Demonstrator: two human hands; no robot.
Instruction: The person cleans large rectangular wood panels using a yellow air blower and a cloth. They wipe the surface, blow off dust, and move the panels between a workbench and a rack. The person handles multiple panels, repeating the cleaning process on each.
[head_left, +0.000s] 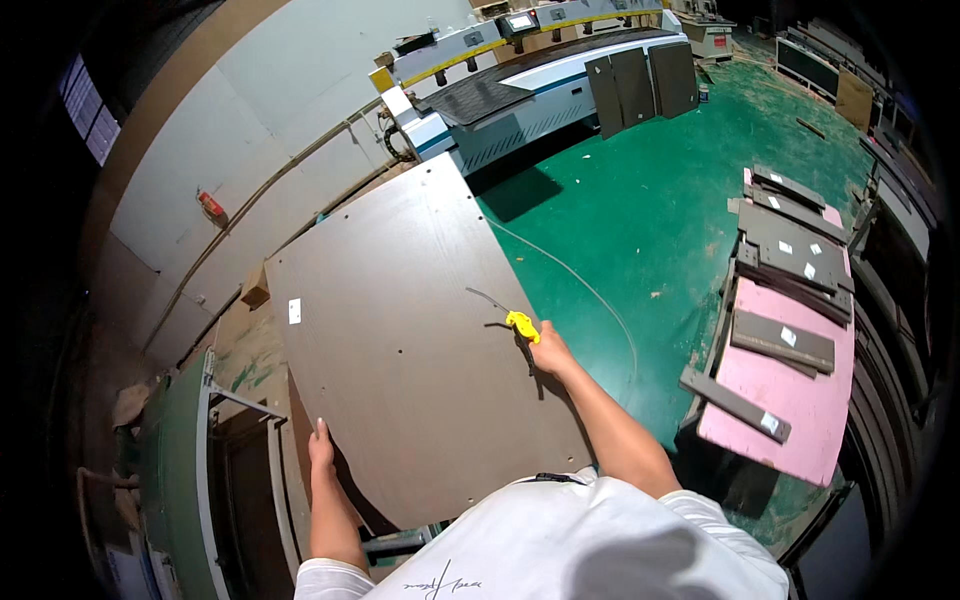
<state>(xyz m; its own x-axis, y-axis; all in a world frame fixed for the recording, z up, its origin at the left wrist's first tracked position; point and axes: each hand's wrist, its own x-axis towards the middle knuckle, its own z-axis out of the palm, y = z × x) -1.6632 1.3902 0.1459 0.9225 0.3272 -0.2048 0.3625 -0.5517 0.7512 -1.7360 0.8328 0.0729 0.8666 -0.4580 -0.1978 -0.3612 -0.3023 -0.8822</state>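
A large grey-brown board [400, 390] with small drilled holes and a white label [294, 311] lies in front of me. My right hand [552, 354] is closed around a yellow air blow gun [523, 326], held over the board's right side. Its thin nozzle points up and to the left, and a dark shadow falls below it. At the board's left edge is my left hand [320, 450], thumb up along the rim; its other fingers are hidden, apparently wrapped round the edge.
To the right, several labelled dark panels [785, 340] rest on a pink-topped stand [740, 400]. A pale hose [600, 300] curves over the green floor [660, 240]. Ahead stands a long white machine [540, 100] with panels [630, 90] leaning on it. A fire extinguisher [210, 207] is by the left wall.
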